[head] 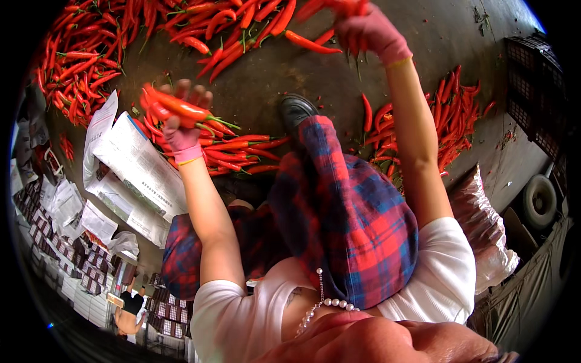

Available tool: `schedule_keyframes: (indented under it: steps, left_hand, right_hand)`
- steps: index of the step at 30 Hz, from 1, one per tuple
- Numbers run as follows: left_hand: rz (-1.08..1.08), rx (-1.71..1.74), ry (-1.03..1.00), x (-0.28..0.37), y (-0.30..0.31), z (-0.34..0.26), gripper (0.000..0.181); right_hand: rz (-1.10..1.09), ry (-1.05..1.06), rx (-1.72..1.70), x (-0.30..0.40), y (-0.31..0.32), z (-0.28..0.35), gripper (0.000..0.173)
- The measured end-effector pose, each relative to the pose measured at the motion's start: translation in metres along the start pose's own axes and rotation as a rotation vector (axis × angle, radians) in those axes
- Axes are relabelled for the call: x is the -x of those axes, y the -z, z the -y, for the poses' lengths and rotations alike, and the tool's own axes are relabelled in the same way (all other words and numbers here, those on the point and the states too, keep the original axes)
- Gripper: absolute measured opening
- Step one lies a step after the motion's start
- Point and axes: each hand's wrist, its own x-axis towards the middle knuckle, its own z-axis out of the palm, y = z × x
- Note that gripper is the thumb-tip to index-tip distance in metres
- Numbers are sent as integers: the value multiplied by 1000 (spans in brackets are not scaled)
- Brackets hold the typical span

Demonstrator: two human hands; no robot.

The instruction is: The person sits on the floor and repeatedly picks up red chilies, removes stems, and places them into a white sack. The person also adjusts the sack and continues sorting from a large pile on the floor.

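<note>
Pink fingerless gloves cover both hands. My left hand [186,113] holds a few red chili peppers [177,103] with green stems, above a newspaper-lined container of chilies [240,152] laid side by side. At the top, my right hand [370,34] is closed around more red chilies [352,9]; it is blurred and partly cut off by the picture's edge. Loose chilies [313,43] lie on the floor just left of that hand.
Large heaps of chilies [81,68] cover the floor at upper left; another pile [449,118] lies right. Newspaper sheets [136,168] stand at left. Dark plastic crates [535,86], a tyre [539,201] and a shiny sack [483,227] are at right. Another person [129,313] is at lower left.
</note>
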Motion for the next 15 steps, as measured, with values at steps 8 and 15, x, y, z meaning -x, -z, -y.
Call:
schedule_keyframes:
  steps: [8, 15]
  left_hand:
    - [-11, 242, -283, 5, -7, -18, 65]
    - [-260, 110, 124, -7, -7, 45, 46]
  right_hand:
    - [-470, -76, 23, 1, -77, -118, 68]
    - [-186, 11, 1019, 44, -23, -127, 77]
